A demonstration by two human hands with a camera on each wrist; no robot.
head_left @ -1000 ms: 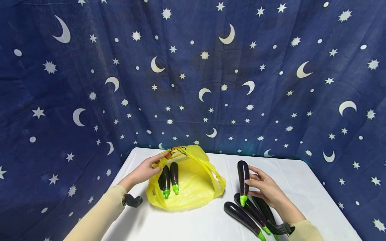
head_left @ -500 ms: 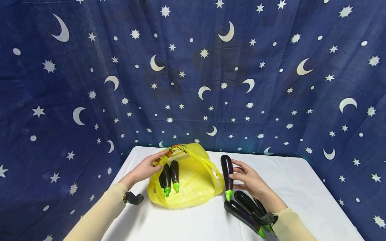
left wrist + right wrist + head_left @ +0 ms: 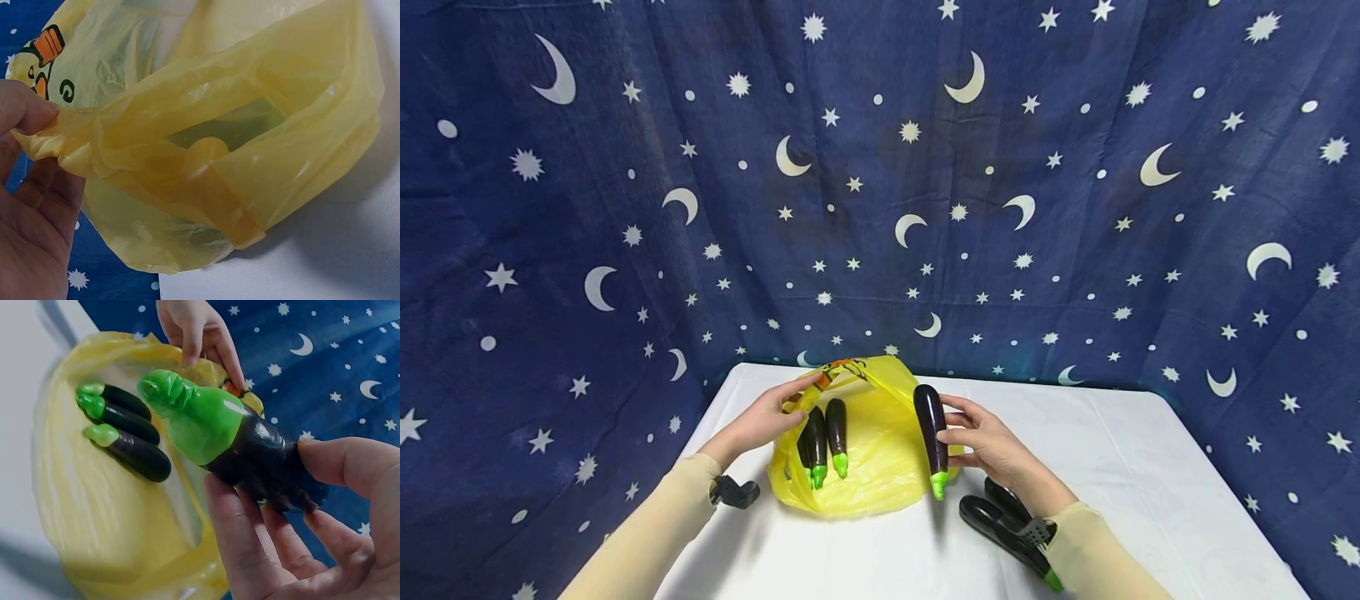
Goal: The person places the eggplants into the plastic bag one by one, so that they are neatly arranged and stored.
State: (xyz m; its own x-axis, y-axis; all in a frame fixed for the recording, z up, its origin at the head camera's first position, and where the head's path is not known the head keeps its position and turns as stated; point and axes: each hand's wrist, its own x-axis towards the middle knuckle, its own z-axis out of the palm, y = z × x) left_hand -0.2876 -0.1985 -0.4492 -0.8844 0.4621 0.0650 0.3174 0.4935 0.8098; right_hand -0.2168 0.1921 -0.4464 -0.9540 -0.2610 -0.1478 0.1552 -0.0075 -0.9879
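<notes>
My left hand (image 3: pixel 767 421) pinches the rim of a yellow plastic bag (image 3: pixel 880 467), holding its mouth up toward me. In the left wrist view, thumb and fingers grip the gathered film of the bag (image 3: pixel 156 125). Three eggplants (image 3: pixel 128 422) lie inside it, at the left side in the head view. My right hand (image 3: pixel 988 437) grips another eggplant (image 3: pixel 931 433) between thumb and fingers, green stem end down, in front of the bag's right edge. The right wrist view shows that eggplant's green cap (image 3: pixel 200 422) with the open bag beyond it.
A few more eggplants (image 3: pixel 1000 533) lie on the white table (image 3: pixel 850 567) at the front right, partly hidden under my right wrist. A dark blue cloth (image 3: pixel 880 250) with moons and stars hangs behind the table and along its sides.
My right hand has carried the eggplant leftward, from over the loose eggplants to the right edge of the bag. The left hand keeps its grip in nearly the same place.
</notes>
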